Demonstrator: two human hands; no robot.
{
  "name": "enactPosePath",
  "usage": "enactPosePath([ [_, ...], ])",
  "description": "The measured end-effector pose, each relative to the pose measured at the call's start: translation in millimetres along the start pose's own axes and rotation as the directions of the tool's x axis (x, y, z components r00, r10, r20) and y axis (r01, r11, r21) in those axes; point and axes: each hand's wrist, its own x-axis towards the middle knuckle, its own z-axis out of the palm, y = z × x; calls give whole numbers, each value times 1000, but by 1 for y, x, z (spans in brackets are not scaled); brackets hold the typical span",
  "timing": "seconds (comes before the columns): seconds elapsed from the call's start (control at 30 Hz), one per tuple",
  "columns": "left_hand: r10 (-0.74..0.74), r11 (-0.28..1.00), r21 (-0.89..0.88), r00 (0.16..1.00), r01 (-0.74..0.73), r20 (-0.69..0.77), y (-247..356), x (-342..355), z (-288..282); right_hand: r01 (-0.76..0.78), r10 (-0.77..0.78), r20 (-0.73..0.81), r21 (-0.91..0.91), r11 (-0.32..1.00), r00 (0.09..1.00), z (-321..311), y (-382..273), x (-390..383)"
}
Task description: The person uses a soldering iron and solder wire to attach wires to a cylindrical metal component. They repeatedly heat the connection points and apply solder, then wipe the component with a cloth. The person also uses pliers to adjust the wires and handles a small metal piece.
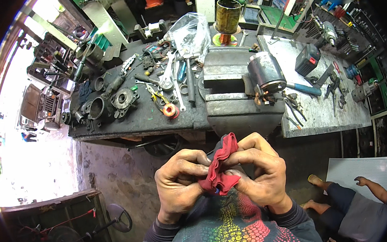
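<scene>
In front of my chest, both hands pinch a bunched red cloth (219,171) with a dark edge showing behind its top. My left hand (179,183) grips its left side between thumb and curled fingers. On the other side, my right hand (260,172) holds the cloth the same way. A speck of blue shows at the cloth's lower end, but what it belongs to is hidden. Just beyond my hands stands a large bench vise (242,110). A dark metal cylinder like a motor body (266,73) rests on its right side, with copper-coloured parts at the near end.
Left of the vise, the dark workbench (134,123) carries wrenches (179,88), yellow-handled pliers (159,98), metal housings (124,98) and a plastic bag (190,35). A blue-handled hammer (307,88) and black battery pack (307,60) lie on the right bench. Another person (364,212) is at lower right.
</scene>
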Motion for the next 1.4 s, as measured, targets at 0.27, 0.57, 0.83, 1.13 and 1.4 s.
enactPosePath([
  [0.27,-280,936,-222,960,274,5,-2,3,12,-103,109,-45,123,987,993,-5,5,-7],
  [0.57,-568,774,-334,823,537,7,-29,27,30,-132,150,-247,90,987,957,-24,11,-18],
  [0.83,-298,946,-102,950,307,95,-25,22,57,-197,237,-310,157,968,921,-25,24,-20],
  [1.13,-475,827,-291,875,481,95,-30,27,35,-372,514,-186,494,786,837,-43,31,-31],
  [1.4,-415,874,-241,906,422,81,-23,25,37,-379,539,198,892,247,819,-52,49,-37],
])
